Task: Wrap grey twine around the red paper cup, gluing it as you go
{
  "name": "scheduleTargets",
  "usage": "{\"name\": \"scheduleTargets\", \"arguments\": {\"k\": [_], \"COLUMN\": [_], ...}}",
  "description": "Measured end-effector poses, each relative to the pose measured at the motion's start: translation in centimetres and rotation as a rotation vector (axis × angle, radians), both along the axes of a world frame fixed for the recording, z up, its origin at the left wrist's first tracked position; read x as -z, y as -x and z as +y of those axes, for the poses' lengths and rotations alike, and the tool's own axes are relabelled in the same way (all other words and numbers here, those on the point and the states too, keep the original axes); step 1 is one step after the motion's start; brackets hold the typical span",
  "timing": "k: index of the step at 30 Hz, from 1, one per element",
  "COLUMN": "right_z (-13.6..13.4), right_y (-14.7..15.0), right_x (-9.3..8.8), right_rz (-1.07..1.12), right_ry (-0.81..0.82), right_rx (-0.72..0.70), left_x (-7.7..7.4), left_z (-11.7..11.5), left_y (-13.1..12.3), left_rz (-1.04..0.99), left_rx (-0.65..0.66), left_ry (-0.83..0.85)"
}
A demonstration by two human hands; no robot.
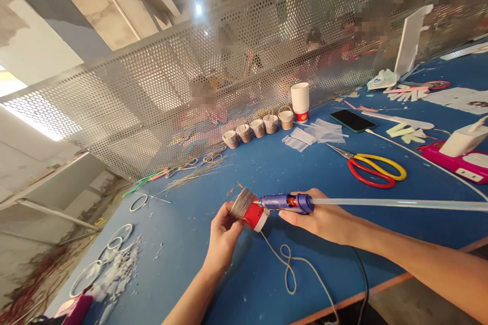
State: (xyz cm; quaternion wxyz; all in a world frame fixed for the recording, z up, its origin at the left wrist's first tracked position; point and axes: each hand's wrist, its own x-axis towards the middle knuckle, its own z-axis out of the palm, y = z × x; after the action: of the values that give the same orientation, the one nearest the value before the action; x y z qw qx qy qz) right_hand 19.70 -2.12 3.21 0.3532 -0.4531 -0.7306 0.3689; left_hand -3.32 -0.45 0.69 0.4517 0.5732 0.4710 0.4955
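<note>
My left hand (223, 228) grips a small red paper cup (254, 215) lying sideways, its base wound with pale twine (242, 203). A loose end of that twine (290, 269) trails in loops over the blue table. My right hand (324, 218) is closed round a blue hot-glue gun (287, 202), and the nozzle touches the cup's red wall. A long clear glue stick (400, 204) juts out of the gun's rear toward the right. The gun's black cable (364, 277) drops off the table's near edge.
Red-and-yellow scissors (375, 168), a black phone (353, 120), a stack of paper cups (300, 101), several small twine-wrapped cup baskets (258, 127), cut paper strips (316, 134) and thin wires (194, 175) lie on the blue table (267, 162). A perforated metal screen (190, 71) bounds the far edge. A pink power strip (463, 165) sits at right.
</note>
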Motion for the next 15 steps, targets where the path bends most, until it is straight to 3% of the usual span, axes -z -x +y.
{"name": "scheduleTargets", "arguments": {"k": [10,15], "right_z": [0.20,-0.41], "right_y": [-0.18,0.26], "right_x": [0.63,-0.10], "right_rz": [-0.009,-0.007], "right_ry": [0.020,0.004], "right_rx": [0.070,-0.012], "left_x": [0.36,0.05], "left_z": [0.11,0.05], "left_y": [0.29,-0.10], "left_rz": [-0.076,-0.012], "left_rx": [0.016,0.018], "left_ry": [0.017,0.023]}}
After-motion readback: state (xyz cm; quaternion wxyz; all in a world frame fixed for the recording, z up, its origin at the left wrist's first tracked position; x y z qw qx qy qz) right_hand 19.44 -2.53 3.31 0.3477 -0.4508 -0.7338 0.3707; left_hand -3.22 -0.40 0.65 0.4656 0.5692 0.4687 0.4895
